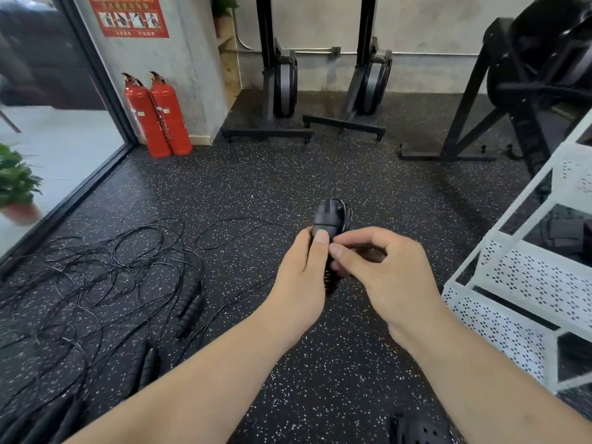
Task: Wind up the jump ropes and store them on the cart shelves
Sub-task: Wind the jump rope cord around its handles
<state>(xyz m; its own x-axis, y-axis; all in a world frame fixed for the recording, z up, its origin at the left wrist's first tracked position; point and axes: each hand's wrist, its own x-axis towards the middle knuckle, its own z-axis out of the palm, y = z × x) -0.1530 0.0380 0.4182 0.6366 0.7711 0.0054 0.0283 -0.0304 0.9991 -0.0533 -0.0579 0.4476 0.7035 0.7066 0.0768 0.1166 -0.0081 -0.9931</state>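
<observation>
Jump rope, handles paired: left grip clasps handles to steady them, right grip pinches its cord for winding; cart just right, loose ropes left.

two red fire extinguishers (by the pillar), potted plant

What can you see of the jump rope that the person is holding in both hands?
The jump rope is black and slightly blurred. Its handles seem held together, roughly upright, tops poking up, a ribbed grip end showing lower down. Thin black cord loops beside the tops. The left hand grips the handles, thumb on front; the right hand pinches at them. It is held in the air over the speckled floor.
</observation>
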